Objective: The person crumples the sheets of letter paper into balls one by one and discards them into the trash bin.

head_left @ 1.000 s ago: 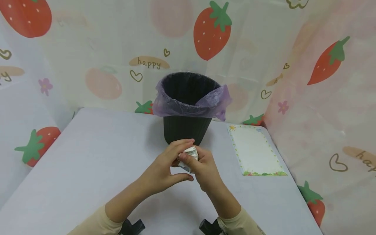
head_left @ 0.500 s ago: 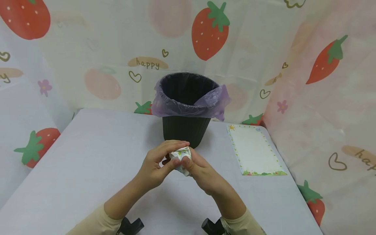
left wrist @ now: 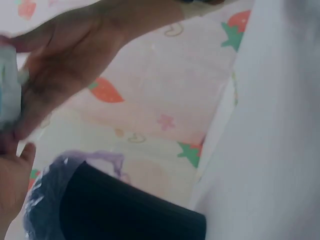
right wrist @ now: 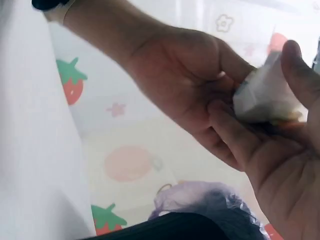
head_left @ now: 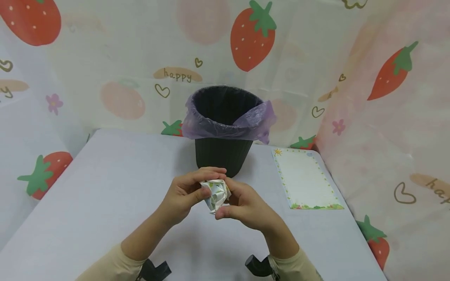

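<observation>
A crumpled ball of white paper [head_left: 216, 194] with green and yellow print is held between both hands, above the table and in front of the bin. My left hand [head_left: 183, 197] grips it from the left, thumb on its near face and fingers over the top. My right hand [head_left: 251, 203] is curled about its right side, with the thumb at the lower edge and the fingers behind. In the left wrist view the paper [left wrist: 9, 90] is cut off at the edge. In the right wrist view the right thumb stands up beside the paper [right wrist: 267, 92].
A black bin [head_left: 223, 154] with a purple plastic liner [head_left: 211, 130] stands open at the table's back. A flat white sheet [head_left: 307, 181] with a decorated border lies to the right on the white table [head_left: 105, 195]. Strawberry-printed curtains [head_left: 123, 47] surround the table.
The paper ball has shifted slightly left and turned, showing more of its printed face. The right thumb has moved from its face to the lower edge; the left thumb now presses on it.
</observation>
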Motion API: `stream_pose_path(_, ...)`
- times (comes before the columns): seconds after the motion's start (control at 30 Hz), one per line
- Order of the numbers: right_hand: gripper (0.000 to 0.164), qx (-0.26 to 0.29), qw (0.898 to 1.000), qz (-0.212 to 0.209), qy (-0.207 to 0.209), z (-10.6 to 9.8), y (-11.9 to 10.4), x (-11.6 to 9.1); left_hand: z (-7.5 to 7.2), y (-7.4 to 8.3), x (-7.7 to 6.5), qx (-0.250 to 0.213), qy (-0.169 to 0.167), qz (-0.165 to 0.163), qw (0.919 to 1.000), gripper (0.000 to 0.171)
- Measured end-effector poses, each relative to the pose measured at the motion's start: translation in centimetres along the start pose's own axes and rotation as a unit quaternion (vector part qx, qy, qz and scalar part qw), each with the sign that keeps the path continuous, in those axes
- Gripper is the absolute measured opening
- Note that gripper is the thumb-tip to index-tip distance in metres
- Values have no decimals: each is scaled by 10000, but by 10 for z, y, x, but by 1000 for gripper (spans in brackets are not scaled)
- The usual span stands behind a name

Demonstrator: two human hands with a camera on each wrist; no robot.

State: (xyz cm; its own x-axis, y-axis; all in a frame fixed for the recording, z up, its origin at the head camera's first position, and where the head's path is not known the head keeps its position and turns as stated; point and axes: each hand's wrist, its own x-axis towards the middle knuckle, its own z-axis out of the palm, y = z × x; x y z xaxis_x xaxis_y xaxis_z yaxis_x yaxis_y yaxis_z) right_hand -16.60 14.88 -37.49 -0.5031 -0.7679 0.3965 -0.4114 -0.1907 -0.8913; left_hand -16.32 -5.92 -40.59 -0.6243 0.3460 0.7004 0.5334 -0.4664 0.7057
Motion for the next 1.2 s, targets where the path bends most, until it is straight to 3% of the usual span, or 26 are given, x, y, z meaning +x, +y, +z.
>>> stream_pose_path(0.17, 64, -755, 9927, -312, 882, 7, 5, 1, 9, -5, -2, 166, 325, 298, 9989, 36)
stream_pose_path(0.3, 63, -913, 9871, -345, 1268, 10, 8, 1, 11, -6, -1, 967, 402, 545, 9930, 40)
stream_pose_path(0.43, 63, -247, 9910, -339, 1273, 8, 9, 2, 11, -2, 2, 2281, 209, 593, 9716, 72)
stream_pose_path(0.53, 63, 257, 9914, -214, 1266, 9, 11, 4, 12, -1, 1, 2885, 219, 564, 9556, 88)
stream_pose_path(0.63, 61, 488, 9885, 17, 1430, 13, 13, 5, 12, -3, -1, 3221, 392, 718, 9432, 78)
stream_pose_path(0.77, 59, 542, 9835, 190, 1718, 19, 15, 7, 12, -11, -2, 3426, 519, 1371, 9280, 64)
stream_pose_path(0.83, 56, 518, 9791, 309, 1943, 22, 15, 8, 12, -14, -2, 3410, 557, 1632, 9241, 60)
stream_pose_path(0.93, 44, 534, 9687, 587, 2353, 27, 14, 10, 13, -18, -3, 3273, 583, 1670, 9282, 56)
stream_pose_path(1.03, 39, 523, 9625, 809, 2536, 29, 11, 10, 12, -16, -2, 2859, 442, 1321, 9481, 54)
stream_pose_path(1.13, 54, 184, 9727, 752, 2189, 22, 9, 8, 7, -10, 0, 2283, 144, 924, 9691, 55)
stream_pose_path(1.2, 66, -11, 9828, 599, 1744, 15, 8, 6, 3, -5, 1, 1968, -95, 719, 9778, 56)
